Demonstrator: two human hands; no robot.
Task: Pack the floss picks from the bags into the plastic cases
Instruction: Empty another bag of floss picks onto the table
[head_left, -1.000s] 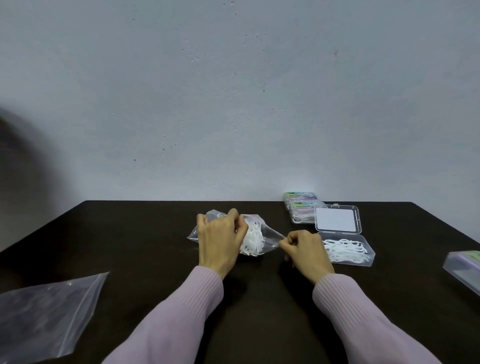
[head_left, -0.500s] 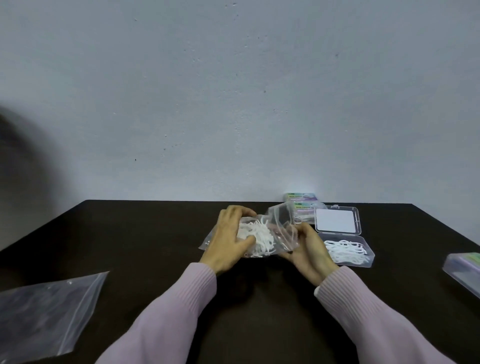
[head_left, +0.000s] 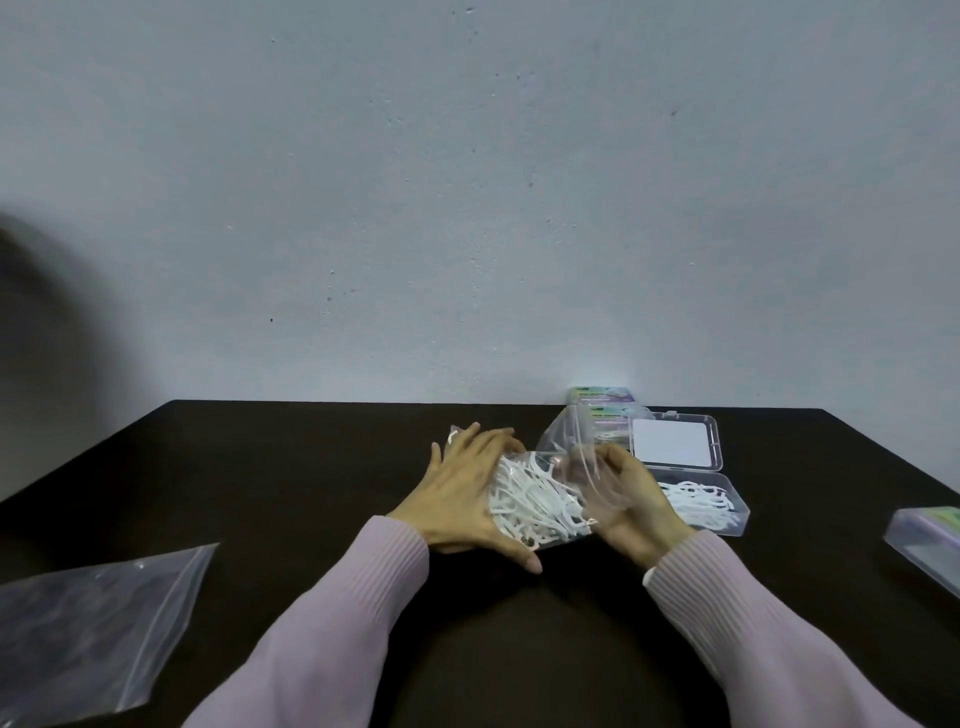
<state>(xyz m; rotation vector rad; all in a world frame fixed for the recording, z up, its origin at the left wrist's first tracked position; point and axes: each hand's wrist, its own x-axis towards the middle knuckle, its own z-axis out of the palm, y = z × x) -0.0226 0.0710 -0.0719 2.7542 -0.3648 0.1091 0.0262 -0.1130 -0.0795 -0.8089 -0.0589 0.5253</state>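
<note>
Dark surface (head_left: 260, 493): clear bag (head_left: 563, 483) of tangled white floss picks (head_left: 535, 504), grasped by left hand (head_left: 467, 499) and right hand (head_left: 631, 499).

Dark table (head_left: 260, 493) against pale grey wall (head_left: 467, 208); pink sleeves (head_left: 322, 639).

Bag (head_left: 540, 499) of picks (head_left: 524, 506) mid-table (head_left: 311, 467), btwn left hand (head_left: 462, 499) & right hand (head_left: 634, 504). Open case (head_left: 691, 478) just right of it, picks inside. Closed cases (head_left: 602, 400) behind, prob. stacked. Empty bag (head_left: 88, 623) near left; another case (head_left: 930, 540) far right.
</note>
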